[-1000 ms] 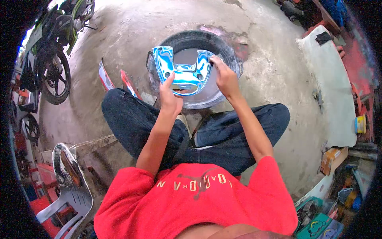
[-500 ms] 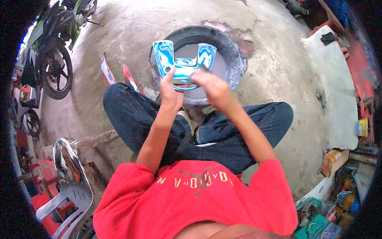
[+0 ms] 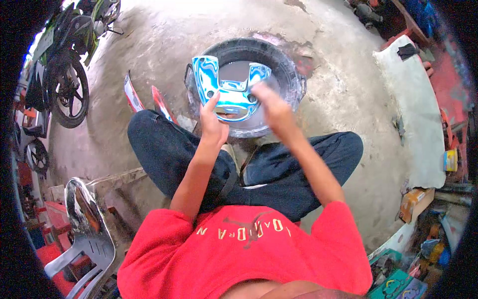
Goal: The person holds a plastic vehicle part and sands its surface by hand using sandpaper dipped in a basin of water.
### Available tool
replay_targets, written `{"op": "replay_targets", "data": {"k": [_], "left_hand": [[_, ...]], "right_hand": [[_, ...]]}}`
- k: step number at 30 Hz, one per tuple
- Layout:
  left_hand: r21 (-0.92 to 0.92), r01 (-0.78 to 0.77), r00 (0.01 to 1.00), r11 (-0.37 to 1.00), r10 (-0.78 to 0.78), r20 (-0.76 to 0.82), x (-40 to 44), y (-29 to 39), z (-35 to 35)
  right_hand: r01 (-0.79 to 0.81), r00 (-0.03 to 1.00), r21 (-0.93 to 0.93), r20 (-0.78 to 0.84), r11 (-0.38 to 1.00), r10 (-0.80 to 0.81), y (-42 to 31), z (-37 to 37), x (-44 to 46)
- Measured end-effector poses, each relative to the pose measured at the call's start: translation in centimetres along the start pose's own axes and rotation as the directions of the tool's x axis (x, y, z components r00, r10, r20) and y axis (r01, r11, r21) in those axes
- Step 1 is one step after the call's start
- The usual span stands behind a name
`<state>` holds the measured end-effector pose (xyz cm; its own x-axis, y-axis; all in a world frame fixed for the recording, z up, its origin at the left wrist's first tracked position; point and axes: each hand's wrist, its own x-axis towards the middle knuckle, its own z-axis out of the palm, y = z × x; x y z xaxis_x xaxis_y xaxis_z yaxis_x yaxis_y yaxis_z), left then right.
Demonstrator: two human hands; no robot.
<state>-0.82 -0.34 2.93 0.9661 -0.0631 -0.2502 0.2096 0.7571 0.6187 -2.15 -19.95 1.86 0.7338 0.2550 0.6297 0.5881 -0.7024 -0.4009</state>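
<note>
A glossy U-shaped motorcycle panel (image 3: 234, 99) with a blue and white swirl pattern is held over a black tub (image 3: 219, 50) of cloudy liquid. My left hand (image 3: 214, 122) grips its lower left edge, thumb on the front face beside a round hole. My right hand (image 3: 276, 109) is at the panel's right arm, its fingers curled and smeared by motion. Whatever lies under those fingertips cannot be made out.
Two red and white panels (image 3: 162, 104) lie on the floor left of the tub. A motorcycle (image 3: 69, 74) stands at far left, above a grey plastic chair (image 3: 92, 234). At right are a white sheet (image 3: 416, 114) and a cardboard box (image 3: 416, 203).
My right hand has moved up and right along the panel, from its lower right part to its right arm. The left hand keeps its grip. The whole view has shifted slightly.
</note>
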Motion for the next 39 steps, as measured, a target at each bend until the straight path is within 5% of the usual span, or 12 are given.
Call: {"op": "replay_targets", "data": {"k": [2, 4, 7, 12, 14, 17, 24, 28, 32, 36, 39], "left_hand": [[-0.001, -0.001, 1.000, 1.000, 0.001, 0.014, 0.6, -0.5, -1.0], [-0.020, 0.025, 1.000, 0.999, -0.025, 0.001, 0.5, -0.3, -0.8], [0.001, 0.009, 0.999, 1.000, -0.008, -0.038, -0.4, -0.1, -0.1], [-0.065, 0.049, 0.997, 0.997, -0.053, -0.063, 0.2, -0.3, -0.8], [-0.076, 0.056, 0.997, 0.996, -0.060, -0.055, 0.2, 0.2, -0.5], [-0.034, 0.014, 0.999, 0.999, -0.016, -0.045, -0.5, 0.4, 0.2], [-0.073, 0.053, 0.997, 0.996, -0.057, -0.055, 0.1, -0.2, -0.4], [-0.031, 0.025, 0.999, 0.999, -0.026, -0.029, -1.0, 0.6, 0.7], [-0.067, 0.065, 0.998, 0.996, -0.066, -0.014, 0.4, -0.2, -0.8], [-0.078, 0.038, 0.998, 0.996, -0.041, -0.040, -1.0, 0.3, 0.3], [-0.059, 0.022, 1.000, 0.998, -0.022, -0.003, -0.3, 0.3, 0.1]], "right_hand": [[0.166, 0.979, 0.054, 0.111, 0.985, -0.171, -3.7, -0.7, -0.2], [0.097, 0.991, 0.134, 0.075, 0.986, -0.107, -2.6, -1.3, 0.7], [-0.198, 0.980, -0.043, -0.029, 0.979, 0.197, 1.9, -1.2, 1.7], [0.089, 0.991, 0.079, 0.093, 0.993, -0.096, -3.4, -0.5, -0.6], [0.068, 0.993, 0.120, 0.092, 0.990, -0.079, -4.1, -1.7, 1.1], [-0.147, 0.987, 0.033, -0.065, 0.989, 0.148, -0.5, -1.5, 1.7], [0.091, 0.993, 0.079, 0.063, 0.993, -0.096, -2.4, -2.0, 1.2], [-0.149, 0.989, -0.107, -0.033, 0.983, 0.146, 0.2, -2.0, 1.9], [0.140, 0.980, 0.013, 0.138, 0.990, -0.140, -4.1, -2.6, 0.7], [-0.129, 0.991, -0.037, -0.026, 0.991, 0.128, -0.1, -2.5, 2.3], [0.000, 0.999, -0.047, 0.033, 0.999, 0.002, -1.4, -1.5, 1.1]]}}
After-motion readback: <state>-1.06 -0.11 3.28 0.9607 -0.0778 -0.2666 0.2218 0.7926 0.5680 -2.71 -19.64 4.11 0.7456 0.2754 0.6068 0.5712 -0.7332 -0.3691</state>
